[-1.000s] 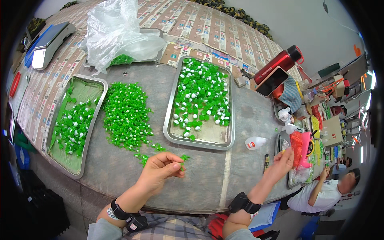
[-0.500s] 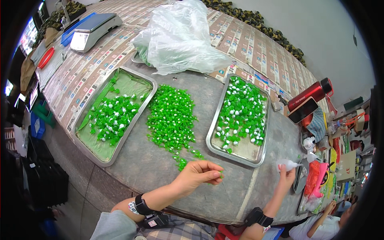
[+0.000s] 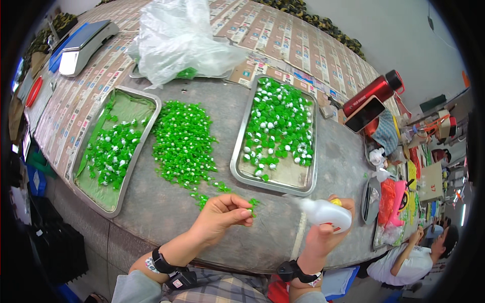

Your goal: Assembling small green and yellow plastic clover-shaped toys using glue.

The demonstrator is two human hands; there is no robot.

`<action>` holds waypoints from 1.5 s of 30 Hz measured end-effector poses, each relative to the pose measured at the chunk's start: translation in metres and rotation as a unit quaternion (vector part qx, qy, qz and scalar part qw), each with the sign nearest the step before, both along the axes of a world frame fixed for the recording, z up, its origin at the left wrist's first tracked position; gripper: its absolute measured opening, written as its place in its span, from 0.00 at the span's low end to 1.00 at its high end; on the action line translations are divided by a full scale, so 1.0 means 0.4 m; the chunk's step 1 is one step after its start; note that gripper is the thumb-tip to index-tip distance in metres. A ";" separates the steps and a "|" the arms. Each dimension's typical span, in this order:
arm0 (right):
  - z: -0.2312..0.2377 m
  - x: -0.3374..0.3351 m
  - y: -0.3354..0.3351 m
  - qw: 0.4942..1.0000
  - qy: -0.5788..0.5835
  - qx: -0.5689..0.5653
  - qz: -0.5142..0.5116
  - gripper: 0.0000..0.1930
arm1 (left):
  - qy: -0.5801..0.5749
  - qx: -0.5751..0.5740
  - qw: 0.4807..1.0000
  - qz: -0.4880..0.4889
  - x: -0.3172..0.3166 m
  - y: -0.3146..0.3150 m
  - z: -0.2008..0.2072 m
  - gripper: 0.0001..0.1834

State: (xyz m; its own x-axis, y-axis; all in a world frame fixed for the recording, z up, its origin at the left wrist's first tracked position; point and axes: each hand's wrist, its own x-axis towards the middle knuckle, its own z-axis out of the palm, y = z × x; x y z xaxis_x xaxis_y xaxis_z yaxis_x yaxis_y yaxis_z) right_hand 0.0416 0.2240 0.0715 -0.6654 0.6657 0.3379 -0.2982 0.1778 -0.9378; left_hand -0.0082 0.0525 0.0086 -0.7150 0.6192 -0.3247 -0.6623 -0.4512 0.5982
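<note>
Pinched between the thumb and fingers of my left hand is a small green plastic piece. My right hand is wrapped round a white squeeze bottle, tipped on its side with its thin nozzle pointing left toward that piece. A gap separates nozzle and piece. Something small and yellow shows by the right fingertips. Beyond my left hand spreads a pile of green plastic pieces with white spots. To its left and right lie a metal tray and a second metal tray, both holding green pieces with white balls.
A clear plastic bag covers another tray at the back. The scale stands far left, near a red oval dish. At right are a red flask, a phone and a dark tray. Another person sits lower right.
My right hand has brought the bottle left and nearer, turning its nozzle from right to left. My left hand keeps its pinch. The whole view has shifted, so the table things appear further left.
</note>
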 end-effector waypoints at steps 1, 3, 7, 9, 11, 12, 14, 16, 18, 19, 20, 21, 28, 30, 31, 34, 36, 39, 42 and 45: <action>-0.004 0.005 0.004 0.999 0.001 0.032 0.017 0.33 | -0.002 0.010 1.000 0.000 0.000 0.000 -0.002 0.03; -0.007 0.008 0.001 0.998 0.008 0.060 0.035 0.32 | -0.007 0.018 1.000 -0.002 0.000 0.002 -0.005 0.03; -0.025 0.022 0.006 0.992 0.022 0.103 0.062 0.30 | 0.000 0.028 1.000 0.000 0.000 0.006 -0.007 0.02; -0.029 0.023 0.008 0.981 0.010 0.169 0.090 0.27 | 0.000 0.032 0.999 0.001 0.001 0.007 -0.008 0.02; -0.033 0.020 0.010 0.979 0.011 0.179 0.101 0.26 | 0.004 0.013 1.000 0.009 0.002 0.006 -0.010 0.05; -0.032 0.019 0.012 0.975 0.013 0.193 0.111 0.25 | 0.004 0.013 1.000 0.007 0.003 0.007 -0.010 0.05; -0.033 0.018 0.013 0.974 0.017 0.197 0.109 0.25 | 0.005 0.011 1.000 0.005 0.003 0.007 -0.010 0.06; -0.034 0.017 0.012 0.973 0.022 0.201 0.109 0.24 | 0.005 0.009 1.000 0.005 0.003 0.007 -0.009 0.06; -0.033 0.017 0.012 0.974 0.016 0.191 0.121 0.24 | 0.006 0.008 1.000 0.005 0.002 0.006 -0.008 0.06; -0.034 0.017 0.012 0.974 0.016 0.191 0.121 0.24 | 0.005 0.008 1.000 0.003 0.002 0.007 -0.007 0.06; -0.038 0.017 0.011 0.973 0.018 0.195 0.119 0.24 | 0.005 0.008 1.000 0.002 0.002 0.007 -0.007 0.06; -0.040 0.016 0.010 0.973 0.020 0.199 0.117 0.24 | 0.005 0.008 1.000 0.002 0.002 0.006 -0.007 0.06; -0.041 0.016 0.009 0.980 0.038 0.177 0.081 0.25 | -0.001 0.019 1.000 0.000 0.002 0.004 -0.012 0.07; -0.034 0.012 0.003 0.985 0.033 0.153 0.069 0.25 | -0.004 0.018 1.000 -0.001 0.001 0.004 -0.011 0.07; -0.032 0.013 0.006 0.985 0.033 0.154 0.068 0.25 | -0.005 0.018 1.000 -0.004 0.001 0.005 -0.010 0.07; -0.033 0.010 0.009 0.979 0.019 0.187 0.083 0.25 | -0.007 0.014 1.000 -0.005 0.001 0.003 -0.008 0.07; -0.032 0.010 0.009 0.974 0.006 0.209 0.084 0.25 | -0.008 0.012 1.000 -0.006 0.001 0.002 -0.008 0.07; -0.042 0.017 0.013 0.985 0.053 0.157 0.053 0.24 | 0.004 0.010 1.000 -0.003 0.003 0.006 -0.007 0.06; -0.033 0.019 0.014 0.988 0.037 0.129 0.071 0.24 | 0.081 -0.041 0.995 0.051 0.009 0.011 -0.005 0.05; -0.044 0.024 0.018 0.984 0.018 0.159 0.075 0.24 | 0.111 -0.043 0.991 0.068 0.010 0.012 -0.010 0.04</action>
State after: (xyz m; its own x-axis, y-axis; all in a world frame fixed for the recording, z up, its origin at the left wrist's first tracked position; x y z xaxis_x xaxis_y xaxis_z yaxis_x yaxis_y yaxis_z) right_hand 0.0511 0.2311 0.0538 -0.7310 0.4184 0.5390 -0.3760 0.4122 -0.8299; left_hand -0.0041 0.0573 0.0046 -0.8493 0.4891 -0.1986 -0.4476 -0.4677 0.7622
